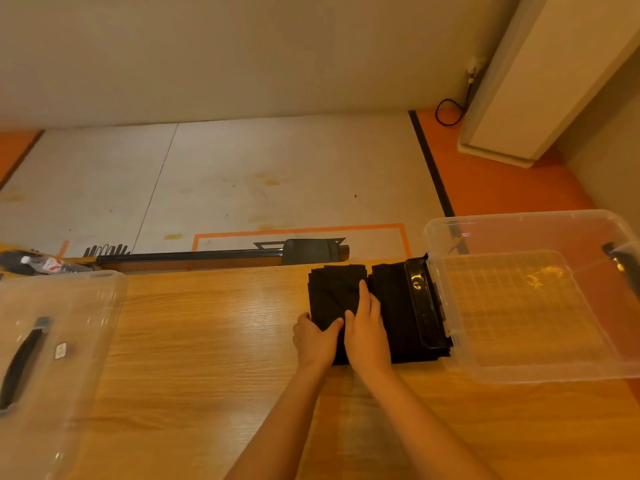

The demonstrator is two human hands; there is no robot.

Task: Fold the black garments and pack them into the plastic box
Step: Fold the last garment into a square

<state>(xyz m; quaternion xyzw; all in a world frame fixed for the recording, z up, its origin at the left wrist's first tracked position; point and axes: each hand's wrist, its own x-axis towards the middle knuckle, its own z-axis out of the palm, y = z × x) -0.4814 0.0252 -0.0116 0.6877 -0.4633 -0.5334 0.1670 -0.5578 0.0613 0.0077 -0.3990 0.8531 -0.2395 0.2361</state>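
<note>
At the far left of the worktop (207, 341), a clear lid (69, 306) with a dark handle (24, 358) is lying flat, though it might be a second tub; nothing is showing inside it.

Moving right, the black garments (332, 292) are sitting on the worktop as a folded stack, just beside the plastic box (512, 306). The left hand (315, 339) is working at the stack's near left corner. Its grip is pinching the edge, with the thumb on top and the fingers curled under the cloth. The right hand (367, 327) is lying flat on the middle of the stack, its grip spread and the fingers pressing straight down.

The fabric is looking soft, light and limp, so it will likely sag and unfold if lifted by one edge. Sliding both palms under the stack from opposite sides, or clamping it top and bottom, is probably the safer hold.

Further right, a black latch (420, 306) on the box's near wall is resting over the garments' right edge and may be snagging the cloth. The box itself is standing open and looking empty, its gridded floor showing through.
</note>
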